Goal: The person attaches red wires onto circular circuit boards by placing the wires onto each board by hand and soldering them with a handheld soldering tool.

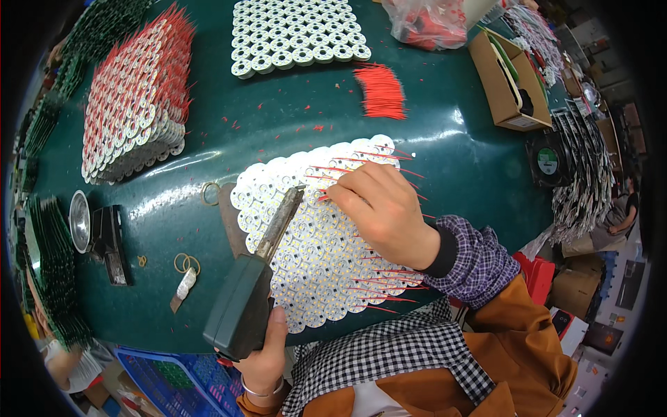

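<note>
green tabletop (497, 187), left hand (266, 358) wrapped round a soldering gun (243, 299), right hand (382, 205) pinching a red wire (323, 197) (skinny one) over white discs (306, 271)

From where I'm standing, I can't read a single word or number. Well off to the right of the right hand's fingers (342, 197), a black reel (534, 174) carries a round green label (547, 160) with pale marks too small to make out. Above that, up and to the right of the fingers, a cardboard box (489, 82) has a small pale label (521, 123) low on its side, blurred. Far down to their right, a red-and-white box (570, 336) shows a dark patch, its detail lost too.
</note>
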The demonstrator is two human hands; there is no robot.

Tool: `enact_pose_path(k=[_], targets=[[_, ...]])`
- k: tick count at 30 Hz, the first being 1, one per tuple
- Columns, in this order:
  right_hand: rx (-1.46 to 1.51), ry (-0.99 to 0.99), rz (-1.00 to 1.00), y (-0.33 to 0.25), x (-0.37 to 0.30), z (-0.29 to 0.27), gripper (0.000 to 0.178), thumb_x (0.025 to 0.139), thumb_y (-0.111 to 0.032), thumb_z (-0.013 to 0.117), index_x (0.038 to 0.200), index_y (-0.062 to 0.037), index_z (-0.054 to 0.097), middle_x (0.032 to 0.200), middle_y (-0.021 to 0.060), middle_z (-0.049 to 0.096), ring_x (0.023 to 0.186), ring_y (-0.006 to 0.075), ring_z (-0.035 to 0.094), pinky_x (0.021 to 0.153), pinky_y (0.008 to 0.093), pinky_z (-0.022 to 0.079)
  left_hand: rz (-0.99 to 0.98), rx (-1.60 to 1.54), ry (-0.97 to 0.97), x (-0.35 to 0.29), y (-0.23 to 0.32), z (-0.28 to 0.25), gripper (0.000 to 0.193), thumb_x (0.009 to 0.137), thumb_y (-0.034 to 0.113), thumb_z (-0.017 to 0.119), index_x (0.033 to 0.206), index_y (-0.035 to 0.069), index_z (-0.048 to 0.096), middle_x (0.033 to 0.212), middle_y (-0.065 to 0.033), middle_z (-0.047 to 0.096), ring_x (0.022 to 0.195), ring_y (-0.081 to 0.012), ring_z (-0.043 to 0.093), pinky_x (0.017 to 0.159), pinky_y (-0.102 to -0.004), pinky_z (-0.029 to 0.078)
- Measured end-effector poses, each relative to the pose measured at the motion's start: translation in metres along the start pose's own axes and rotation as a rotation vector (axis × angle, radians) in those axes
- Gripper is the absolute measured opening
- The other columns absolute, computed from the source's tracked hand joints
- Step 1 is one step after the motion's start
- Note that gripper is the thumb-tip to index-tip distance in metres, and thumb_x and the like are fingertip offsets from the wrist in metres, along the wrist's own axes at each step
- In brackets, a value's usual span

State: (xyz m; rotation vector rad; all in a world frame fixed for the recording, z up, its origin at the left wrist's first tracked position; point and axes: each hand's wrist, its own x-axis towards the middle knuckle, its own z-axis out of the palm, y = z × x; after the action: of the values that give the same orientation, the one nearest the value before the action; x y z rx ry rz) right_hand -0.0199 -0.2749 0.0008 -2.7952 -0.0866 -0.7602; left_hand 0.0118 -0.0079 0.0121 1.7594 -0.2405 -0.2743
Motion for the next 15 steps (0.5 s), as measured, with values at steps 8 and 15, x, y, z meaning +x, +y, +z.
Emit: enact_pose_path(k=[8, 15], targets=[[0.105, 0.008, -0.008, -0.003, -0.006, 0.004, 0.023, 0.076, -0.006, 0.067, 0.098, -0.0005, 0.065, 0.088, 0.007, 0.058, 0.083, 0.0228, 0.059, 0.07, 0.0352, 0.047, 0.114, 0.166, -0.09, -0.003, -0.01, -0.01, 0.038, 0.085, -0.01, 0.067, 0.122, -0.008, 0.061, 0.103, -0.0145, 0.071, 0.057, -0.0104, 0.057, 0.048, -0.0232, 0.044], [0.106, -0.002, -0.019, -0.001, -0.008, 0.009, 0.023, 0.076, -0.005, 0.066, 0.098, 0.0003, 0.064, 0.088, 0.0078, 0.057, 0.084, 0.0231, 0.059, 0.069, 0.0353, 0.047, 0.053, 0.139, -0.1, -0.003, -0.008, -0.008, 0.033, 0.085, -0.009, 0.069, 0.118, -0.007, 0.063, 0.097, -0.0121, 0.07, 0.059, -0.0099, 0.058, 0.049, -0.023, 0.045]])
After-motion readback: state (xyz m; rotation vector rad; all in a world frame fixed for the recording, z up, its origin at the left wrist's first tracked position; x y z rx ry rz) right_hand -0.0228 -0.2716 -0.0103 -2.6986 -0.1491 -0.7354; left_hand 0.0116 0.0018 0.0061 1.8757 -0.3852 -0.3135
